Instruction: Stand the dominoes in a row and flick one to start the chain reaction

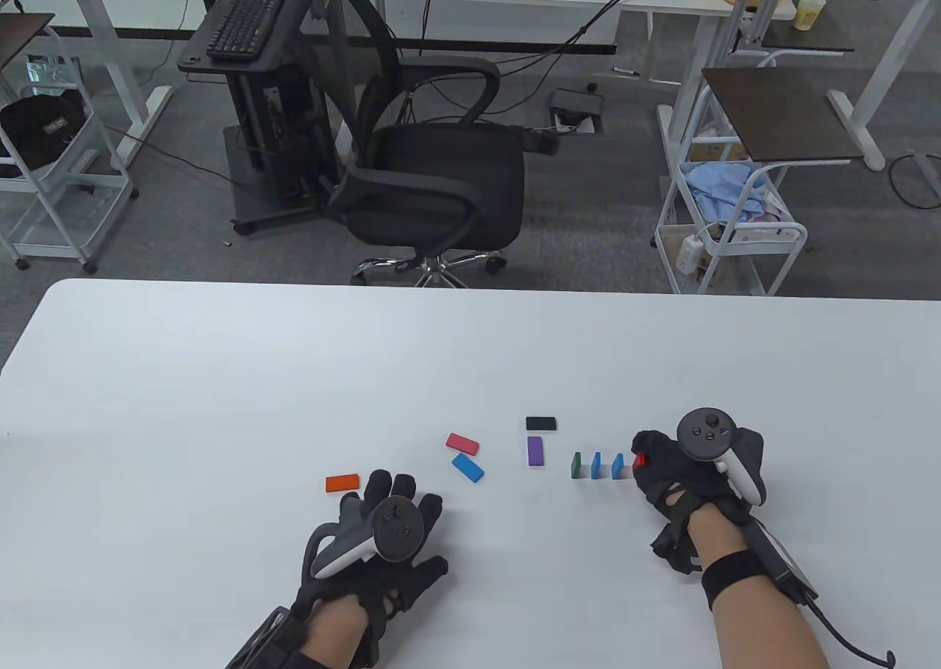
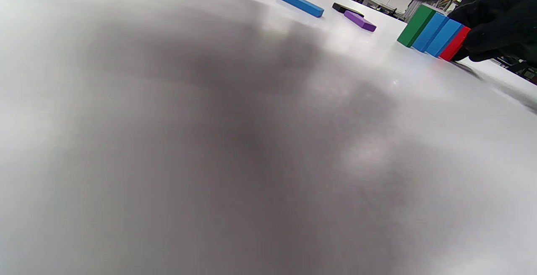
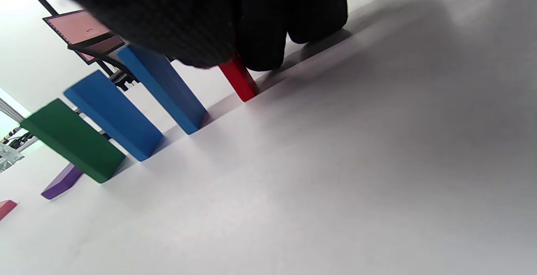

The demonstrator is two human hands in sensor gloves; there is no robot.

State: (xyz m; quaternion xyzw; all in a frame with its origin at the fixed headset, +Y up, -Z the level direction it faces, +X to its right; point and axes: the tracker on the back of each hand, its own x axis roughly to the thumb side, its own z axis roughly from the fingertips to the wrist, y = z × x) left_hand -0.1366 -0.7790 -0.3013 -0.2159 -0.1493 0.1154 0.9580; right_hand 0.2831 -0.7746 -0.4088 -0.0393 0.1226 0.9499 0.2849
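A green domino (image 1: 577, 466) and two blue dominoes (image 1: 596, 466) (image 1: 617, 466) stand upright in a row on the white table (image 1: 220, 375). At the row's right end my right hand (image 1: 647, 463) pinches a red domino (image 1: 639, 460) (image 3: 239, 77), which stands on the table. Lying flat are a purple domino (image 1: 536, 451), a black one (image 1: 541, 423), a pink one (image 1: 462, 443), a blue one (image 1: 467, 467) and an orange one (image 1: 342, 483). My left hand (image 1: 401, 496) rests flat on the table near the orange domino, holding nothing.
A black office chair (image 1: 434, 176) stands beyond the table's far edge, with carts and desks around it. The row (image 2: 432, 33) and the flat dominoes (image 2: 300, 3) appear far off in the left wrist view.
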